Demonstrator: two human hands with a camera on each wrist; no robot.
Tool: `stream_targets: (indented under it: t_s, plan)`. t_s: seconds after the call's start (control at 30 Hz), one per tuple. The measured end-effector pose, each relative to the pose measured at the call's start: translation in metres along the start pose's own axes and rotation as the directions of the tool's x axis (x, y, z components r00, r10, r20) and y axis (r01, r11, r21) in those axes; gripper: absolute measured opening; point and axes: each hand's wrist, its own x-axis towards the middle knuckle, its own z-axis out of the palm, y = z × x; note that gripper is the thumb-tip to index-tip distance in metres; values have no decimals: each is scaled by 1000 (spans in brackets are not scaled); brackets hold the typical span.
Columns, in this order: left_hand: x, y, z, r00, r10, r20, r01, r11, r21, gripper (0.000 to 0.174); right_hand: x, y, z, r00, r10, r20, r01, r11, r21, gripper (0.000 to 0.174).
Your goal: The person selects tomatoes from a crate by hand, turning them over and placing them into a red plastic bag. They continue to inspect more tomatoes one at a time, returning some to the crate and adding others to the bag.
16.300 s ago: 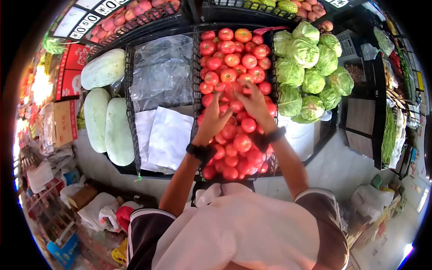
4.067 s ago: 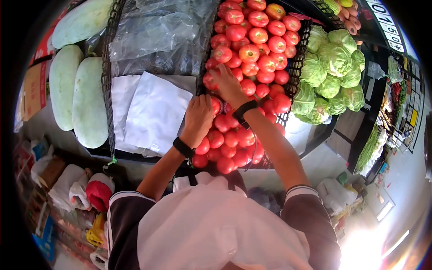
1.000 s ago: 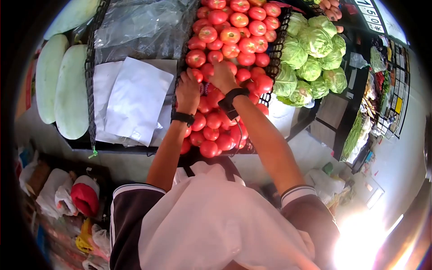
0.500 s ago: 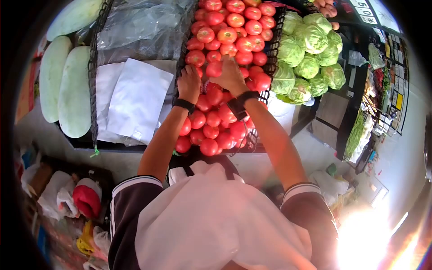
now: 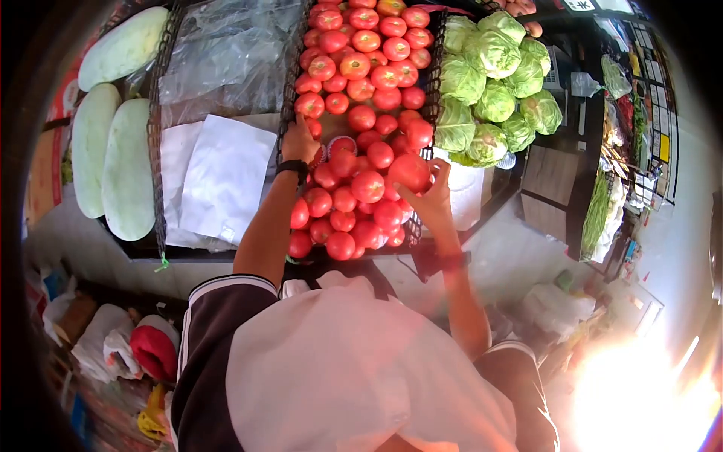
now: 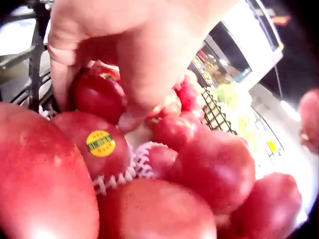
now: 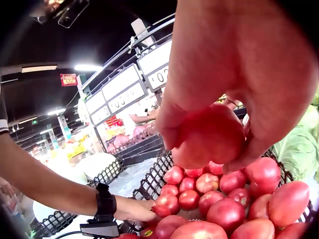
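Red tomatoes [image 5: 367, 186] fill a black mesh-sided bin in the head view. The left hand [image 5: 300, 142] is beside the left divider; in the left wrist view its fingers [image 6: 129, 69] curl round a tomato [image 6: 97, 94] low in the pile. Near that hand, one tomato with a yellow sticker [image 6: 102, 144] lies by white foam netting [image 6: 117, 180]. The right hand [image 5: 435, 200] holds a large tomato [image 5: 409, 172] above the right side of the pile. In the right wrist view, thumb and fingers grip this tomato [image 7: 209, 137] from both sides, over other tomatoes.
Black mesh dividers [image 5: 434, 75] flank the tomatoes. Cabbages [image 5: 495, 101] are piled to the right. At the left are clear plastic bags [image 5: 226, 60], white sheets [image 5: 228, 173] and large pale green gourds [image 5: 129, 169].
The right hand has moved right and towards the body from the middle of the pile, carrying a tomato. The left hand remains by the left divider. The head view has shifted slightly.
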Motion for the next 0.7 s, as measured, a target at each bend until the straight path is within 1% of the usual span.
stream_targets:
  t_s: [0.03,0.07,0.13,0.2,0.23,0.3,0.33,0.37,0.4,0.47,0.5,0.6,0.7]
  plan:
    - [8,-6,1,999,-5,35,7,998,-59,79,-7,2,-2,999,-34,-26,34,999,-14,78]
    - [12,-4,-1,999,-7,45,11,996,-92,79,-14,4,-3,997,-65,-52,64,998,-29,77]
    - [15,-3,-6,998,-18,66,29,987,-156,79,-23,8,-5,997,-28,-77,29,999,18,76]
    - [14,-10,-10,992,108,64,-92,970,-224,73,-28,13,-6,995,20,-96,-15,999,52,76]
    - [13,-12,-10,983,172,62,-151,954,-259,70,-28,14,-5,996,20,-82,-13,996,83,77]
    - [5,-8,-9,967,254,35,-240,945,-221,66,-28,15,-2,999,21,-49,-14,990,139,78]
    - [1,-5,-7,956,293,22,-282,938,-202,63,-26,17,0,998,-34,-44,40,991,126,79]
    - [-11,13,-15,969,246,20,-239,954,-183,61,-22,20,2,995,-93,-40,97,989,112,80]
    - [-14,19,-14,967,253,-11,-252,956,-150,61,-21,21,3,989,-147,-32,149,984,96,81]
    - [-18,30,-11,961,268,-73,-274,958,-86,61,-22,16,3,978,-203,-46,205,978,39,76]
    - [-19,39,-12,945,299,-131,-316,938,-142,62,-20,13,2,971,-234,-53,235,972,9,74]
    - [-7,47,-4,923,362,-128,-364,931,9,65,-22,12,0,977,-205,-55,210,974,91,73]
    - [-2,54,-4,958,279,-60,-254,930,264,65,-25,8,-8,988,-152,-42,155,984,93,73]
